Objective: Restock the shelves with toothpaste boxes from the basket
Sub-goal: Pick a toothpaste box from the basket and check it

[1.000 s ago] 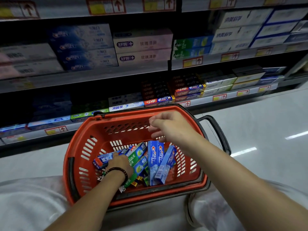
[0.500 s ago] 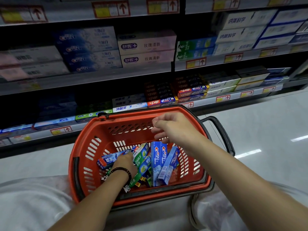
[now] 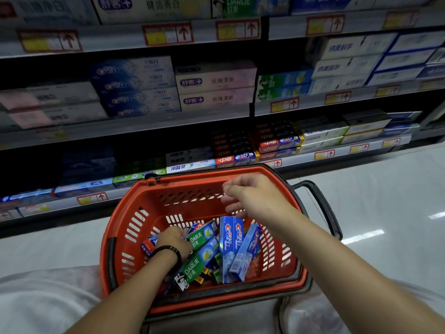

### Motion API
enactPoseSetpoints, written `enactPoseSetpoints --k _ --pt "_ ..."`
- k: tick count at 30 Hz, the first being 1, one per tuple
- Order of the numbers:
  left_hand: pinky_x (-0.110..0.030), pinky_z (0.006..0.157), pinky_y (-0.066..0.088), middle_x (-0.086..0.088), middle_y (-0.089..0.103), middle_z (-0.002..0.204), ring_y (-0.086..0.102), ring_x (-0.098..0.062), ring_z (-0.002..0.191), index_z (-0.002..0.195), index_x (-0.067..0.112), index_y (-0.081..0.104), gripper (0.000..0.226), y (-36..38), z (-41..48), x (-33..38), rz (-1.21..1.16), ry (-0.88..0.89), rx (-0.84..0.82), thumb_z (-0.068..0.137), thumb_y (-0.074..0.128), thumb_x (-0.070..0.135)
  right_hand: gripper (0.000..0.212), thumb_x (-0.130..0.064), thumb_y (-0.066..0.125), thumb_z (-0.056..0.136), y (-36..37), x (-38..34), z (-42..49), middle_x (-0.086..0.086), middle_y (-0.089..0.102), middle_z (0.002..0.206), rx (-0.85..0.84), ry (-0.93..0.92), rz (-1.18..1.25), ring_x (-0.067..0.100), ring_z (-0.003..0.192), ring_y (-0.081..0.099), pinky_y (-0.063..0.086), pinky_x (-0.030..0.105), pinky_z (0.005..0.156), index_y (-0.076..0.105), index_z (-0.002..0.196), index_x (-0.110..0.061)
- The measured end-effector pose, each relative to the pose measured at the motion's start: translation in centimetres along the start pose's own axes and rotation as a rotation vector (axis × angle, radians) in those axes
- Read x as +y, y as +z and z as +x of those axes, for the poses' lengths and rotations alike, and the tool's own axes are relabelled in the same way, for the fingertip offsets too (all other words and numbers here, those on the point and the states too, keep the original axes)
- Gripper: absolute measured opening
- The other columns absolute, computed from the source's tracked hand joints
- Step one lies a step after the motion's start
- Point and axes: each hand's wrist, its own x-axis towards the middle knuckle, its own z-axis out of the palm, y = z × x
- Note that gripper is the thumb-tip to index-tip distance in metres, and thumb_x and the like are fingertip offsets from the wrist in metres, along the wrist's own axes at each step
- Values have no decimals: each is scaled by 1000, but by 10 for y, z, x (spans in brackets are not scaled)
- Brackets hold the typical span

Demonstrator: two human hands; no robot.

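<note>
Stocked shelving (image 3: 125, 127) fills the upper field: three tiers of toothpaste cartons lying flat, with red-framed price tags (image 3: 168, 34) along the grey shelf lips. Below it runs a pale, glossy floor (image 3: 375, 189).

An orange plastic shopping basket (image 3: 115, 227) with slotted walls stands in the lower centre, close to the lowest tier; its black handle (image 3: 322, 208) is folded down on the right side.

The right forearm enters from the lower right and crosses the basket's right rim. The right hand (image 3: 255, 198) hovers above the basket's interior, palm turned left, fingers loosely curled and narrowly spread, holding nothing.

The left forearm enters from the lower left and dips into the basket. The left hand (image 3: 174, 238) lies knuckles-up on the heap of boxes. Its fingers bend down out of sight, so whether they grip a box cannot be told; they seem to rest on a red-and-blue carton (image 3: 148, 245).

The toothpaste boxes lie jumbled on the basket floor: two blue Crest boxes (image 3: 228, 247) propped on end, and two green Darlie boxes (image 3: 197, 263) slanted just beside the left hand.

A dark beaded bracelet (image 3: 168, 249) circles the left wrist.
</note>
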Motion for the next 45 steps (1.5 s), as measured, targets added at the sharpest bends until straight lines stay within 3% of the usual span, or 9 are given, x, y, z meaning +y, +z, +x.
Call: enactPoseSetpoints --k 7,18,25,31,35,38,40,42,45 --pt "-37 82 61 -10 74 102 69 -28 93 100 9 77 17 -36 -7 19 111 26 36 90 63 11 11 -27 63 105 1 -3 -2 -1 79 102 -12 -16 -12 16 91 78 60 32 76 72 110 -22" --pt "-28 60 55 -5 73 99 70 -21 81 99 17 77 17 -88 -24 45 120 83 7 91 64 11 13 -28 64 105 -5 -4 -5 0 80 102 11 -22 -15 17 90 79 64 41 86 72 111 -21" --pt "-30 61 57 4 68 84 65 -18 73 93 20 76 21 -134 -45 69 97 187 -24 95 61 6 14 -29 64 105 -9 -3 -3 0 79 103 32 -3 -34 20 91 79 64 42 85 71 113 -21" --pt "-29 50 56 -5 70 81 65 -19 64 98 18 78 19 -173 -65 88 12 236 -82 94 65 4 13 -28 65 104 -11 -1 -2 1 77 105 60 14 -79 20 91 77 63 39 79 70 112 -19" --pt "-29 64 59 -3 77 94 73 -19 80 101 25 78 19 -189 -70 91 -53 258 -129 94 70 9 12 -28 64 104 -17 -3 -2 2 75 107 106 23 -103 20 94 75 58 36 78 69 111 -20" --pt "-39 70 63 -13 79 95 74 -27 78 100 23 81 22 -193 -66 83 -166 237 -186 94 69 6 9 -27 64 104 -23 -2 -2 0 73 110 142 40 -123 18 99 69 55 35 83 68 110 -22" --pt "-55 86 60 -27 76 101 68 -31 82 97 25 82 24 -196 -65 76 -259 218 -261 96 67 7 16 -26 63 105 -26 1 0 -1 70 114 157 58 -133 14 101 65 54 33 83 67 119 -20" --pt "-63 93 56 -32 73 105 72 -38 93 103 24 79 24 -198 -64 71 -347 200 -319 100 64 7 30 -25 62 107 -28 3 2 0 68 115 151 93 -138 10 97 66 53 26 69 61 135 -17" --pt "-57 94 59 -23 77 105 75 -38 102 119 16 71 24 -198 -66 72 -469 196 -358 103 59 3 43 -24 60 108 -30 5 4 6 68 115 137 130 -126 10 87 69 50 17 51 51 149 -16"
